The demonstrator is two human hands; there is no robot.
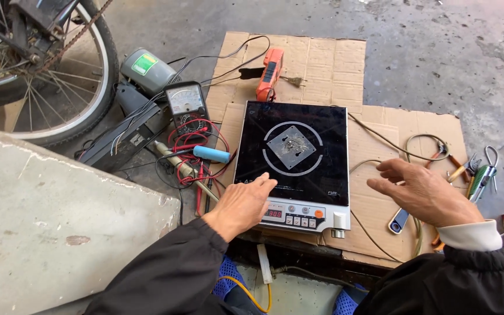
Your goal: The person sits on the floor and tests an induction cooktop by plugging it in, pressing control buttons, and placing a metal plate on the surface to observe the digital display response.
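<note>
an induction cooktop [291,157] with a black glass top lies flat on sheets of brown cardboard [322,64] spread over a grey concrete floor [438,46], its silver control panel with a red display and an orange button facing the person. the left hand [241,205] rests palm down on the near left corner of the glass, fingers [262,182] loosely spread and flat, gripping nothing. the right hand [424,193] hovers open just beside the cooktop's right edge, above the cardboard, fingers stretched toward the glass and holding nothing; whether it touches the cardboard cannot be told. both arms wear dark sleeves, with a white cuff at the right wrist. to the left of the cooktop sits an analog multimeter [186,105] with red and black test leads [196,146] coiled below it, a blue cylindrical handle [211,154] lying across them. behind the cooktop an orange clamp meter [269,73] lies on the cardboard. to the right, past the right hand, thin wires [380,137] loop over the cardboard toward a cluster of pliers, scissors and a green-handled screwdriver [478,175]. a grey motor [147,70] with a green label stands at the far left near a bicycle wheel [48,70]. a pale concrete slab [59,221] fills the lower left.
</note>
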